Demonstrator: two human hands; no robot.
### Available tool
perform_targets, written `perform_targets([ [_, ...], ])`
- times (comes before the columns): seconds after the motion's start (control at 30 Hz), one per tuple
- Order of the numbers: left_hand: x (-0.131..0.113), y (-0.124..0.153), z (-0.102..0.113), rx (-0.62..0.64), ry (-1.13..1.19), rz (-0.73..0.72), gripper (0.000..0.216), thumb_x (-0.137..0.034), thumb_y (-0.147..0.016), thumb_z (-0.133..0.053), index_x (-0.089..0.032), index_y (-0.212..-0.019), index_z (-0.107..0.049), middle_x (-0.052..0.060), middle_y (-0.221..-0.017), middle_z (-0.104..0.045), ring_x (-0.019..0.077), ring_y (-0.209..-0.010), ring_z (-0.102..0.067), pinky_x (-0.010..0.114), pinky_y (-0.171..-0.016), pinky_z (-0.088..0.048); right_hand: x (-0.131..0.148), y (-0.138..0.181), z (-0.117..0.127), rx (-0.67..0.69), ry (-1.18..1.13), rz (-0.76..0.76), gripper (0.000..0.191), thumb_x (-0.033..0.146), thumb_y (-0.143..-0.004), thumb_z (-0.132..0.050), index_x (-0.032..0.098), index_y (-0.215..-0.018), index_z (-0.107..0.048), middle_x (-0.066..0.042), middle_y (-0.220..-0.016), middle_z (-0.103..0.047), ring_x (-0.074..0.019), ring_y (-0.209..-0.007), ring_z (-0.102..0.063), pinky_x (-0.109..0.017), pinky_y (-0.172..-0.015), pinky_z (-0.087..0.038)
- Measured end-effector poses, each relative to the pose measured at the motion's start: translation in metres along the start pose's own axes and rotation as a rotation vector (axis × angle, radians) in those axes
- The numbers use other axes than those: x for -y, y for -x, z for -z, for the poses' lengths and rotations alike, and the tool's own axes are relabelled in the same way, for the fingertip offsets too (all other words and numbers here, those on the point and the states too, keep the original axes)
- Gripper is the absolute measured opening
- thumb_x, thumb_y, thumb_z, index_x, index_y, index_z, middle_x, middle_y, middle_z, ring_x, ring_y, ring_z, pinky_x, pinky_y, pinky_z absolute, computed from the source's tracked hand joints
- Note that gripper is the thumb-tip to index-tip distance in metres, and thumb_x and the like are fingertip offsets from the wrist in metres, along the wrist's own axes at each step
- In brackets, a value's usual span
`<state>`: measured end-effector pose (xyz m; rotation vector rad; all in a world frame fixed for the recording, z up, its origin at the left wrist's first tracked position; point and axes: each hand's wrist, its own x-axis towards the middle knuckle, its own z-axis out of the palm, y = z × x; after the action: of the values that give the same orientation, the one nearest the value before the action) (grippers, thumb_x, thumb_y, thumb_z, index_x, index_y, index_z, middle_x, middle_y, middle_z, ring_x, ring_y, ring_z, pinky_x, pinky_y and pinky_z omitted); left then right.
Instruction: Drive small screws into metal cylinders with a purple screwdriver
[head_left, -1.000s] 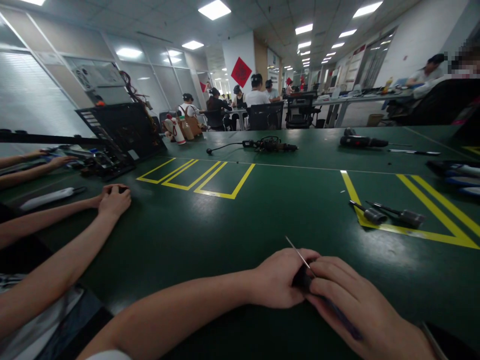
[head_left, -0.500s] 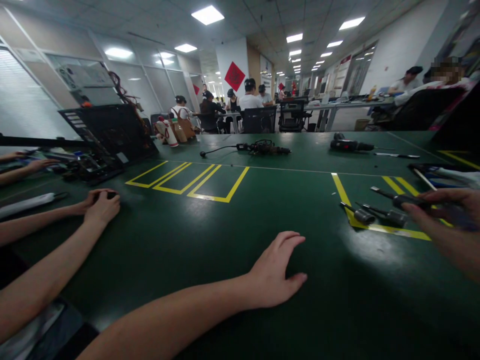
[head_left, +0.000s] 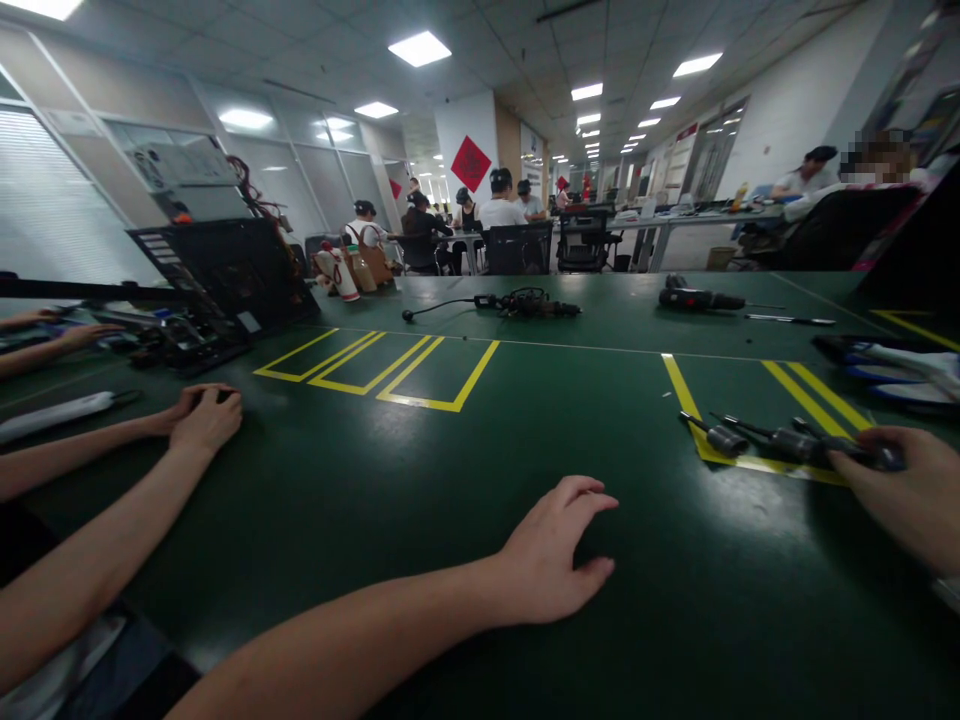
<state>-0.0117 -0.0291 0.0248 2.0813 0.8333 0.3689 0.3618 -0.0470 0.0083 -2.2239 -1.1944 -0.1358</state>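
Observation:
Near the front of the green table [head_left: 360,500], my left hand [head_left: 551,550] rests with its thumb and fingers apart and nothing between them. Farther right, my right hand [head_left: 904,490] has its thumb and fingers around a dark cylindrical part with a thin shaft [head_left: 889,455], low over the yellow tape. Just left of it lie two similar parts, a middle cylindrical part [head_left: 793,442] and a left cylindrical part [head_left: 726,440], with shafts pointing away to the left. Their exact kind cannot be made out.
Yellow tape outlines [head_left: 420,403] mark the table. At the back lie a black cabled tool [head_left: 525,302], a power drill [head_left: 697,296] and a pen [head_left: 791,320]. A blue-edged tray [head_left: 885,375] sits right. A co-worker's hands [head_left: 202,418] are at left, near a black panel [head_left: 232,270].
My right hand has lowered the cylindrical part from above the tape to beside the other two. My left hand has hardly moved. The view has shifted slightly.

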Motion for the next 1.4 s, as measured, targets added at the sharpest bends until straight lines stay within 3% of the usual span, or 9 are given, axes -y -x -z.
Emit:
perform_targets([
  [0.17,0.0,0.0,0.001,0.007,0.012,-0.01,0.053,-0.026,-0.079,-0.06,-0.029,-0.129,-0.045,0.004,-0.141,-0.037,0.0281,-0.126,-0.038,0.048,-0.1,-0.039,0.006,0.003,0.002,-0.019,0.038,0.05,0.015,0.036,-0.073,-0.056,0.024,-0.069,-0.048,-0.014,-0.074,-0.056,-0.0286,-0.071,-0.056,-0.039,-0.058,-0.041],
  [0.3,0.001,-0.002,-0.002,-0.008,-0.034,-0.035,0.053,-0.026,-0.078,-0.061,-0.027,-0.128,-0.046,0.005,-0.139,-0.038,0.0273,-0.125,-0.039,0.047,-0.101,-0.038,0.025,0.015,0.005,-0.036,0.047,0.148,0.025,0.036,-0.081,-0.049,0.013,-0.09,-0.055,-0.021,-0.089,-0.058,-0.0347,-0.087,-0.056,-0.043,-0.066,-0.042],
  [0.43,0.001,-0.002,-0.003,-0.005,-0.07,-0.032,0.052,-0.026,-0.078,-0.061,-0.025,-0.128,-0.046,0.006,-0.139,-0.039,0.0267,-0.126,-0.039,0.047,-0.103,-0.036,0.051,0.026,0.0,0.134,-0.028,0.338,0.033,0.039,-0.083,-0.052,0.014,-0.104,-0.054,-0.016,-0.097,-0.06,-0.0287,-0.086,-0.06,-0.036,-0.063,-0.046],
  [0.6,0.0,0.0,0.0,0.008,-0.044,-0.031,0.051,-0.027,-0.079,-0.06,-0.027,-0.128,-0.045,0.006,-0.139,-0.039,0.0276,-0.125,-0.039,0.048,-0.1,-0.038,0.065,0.027,-0.017,0.249,-0.082,0.471,0.022,0.033,-0.084,-0.052,0.018,-0.099,-0.058,-0.013,-0.098,-0.062,-0.0298,-0.085,-0.061,-0.039,-0.067,-0.046],
  [0.77,0.0,-0.001,0.0,-0.007,-0.044,-0.062,0.047,-0.026,-0.081,-0.057,-0.026,-0.127,-0.046,0.006,-0.136,-0.042,0.0252,-0.123,-0.041,0.045,-0.101,-0.038,0.08,0.038,-0.033,0.265,-0.168,0.48,0.016,0.029,-0.077,-0.056,0.018,-0.089,-0.058,-0.011,-0.089,-0.061,-0.0306,-0.081,-0.06,-0.042,-0.065,-0.046],
  [1.1,0.014,-0.005,-0.008,-0.151,-0.031,-0.152,0.065,-0.018,-0.07,-0.068,-0.023,-0.129,-0.04,0.009,-0.133,-0.043,0.0248,-0.122,-0.041,0.044,-0.104,-0.034,0.155,0.126,-0.041,0.481,-0.47,0.485,0.017,0.017,-0.071,-0.061,0.021,-0.086,-0.054,-0.002,-0.083,-0.061,-0.0199,-0.074,-0.061,-0.033,-0.063,-0.05],
  [1.4,0.016,-0.007,-0.006,-0.161,0.02,-0.121,0.045,-0.01,-0.076,-0.06,-0.023,-0.118,-0.052,0.005,-0.117,-0.058,0.0209,-0.108,-0.052,0.04,-0.095,-0.04,0.144,0.135,-0.047,0.581,-0.619,0.413,0.013,0.025,-0.079,-0.056,0.02,-0.091,-0.054,-0.004,-0.088,-0.063,-0.0205,-0.079,-0.062,-0.036,-0.068,-0.052],
])
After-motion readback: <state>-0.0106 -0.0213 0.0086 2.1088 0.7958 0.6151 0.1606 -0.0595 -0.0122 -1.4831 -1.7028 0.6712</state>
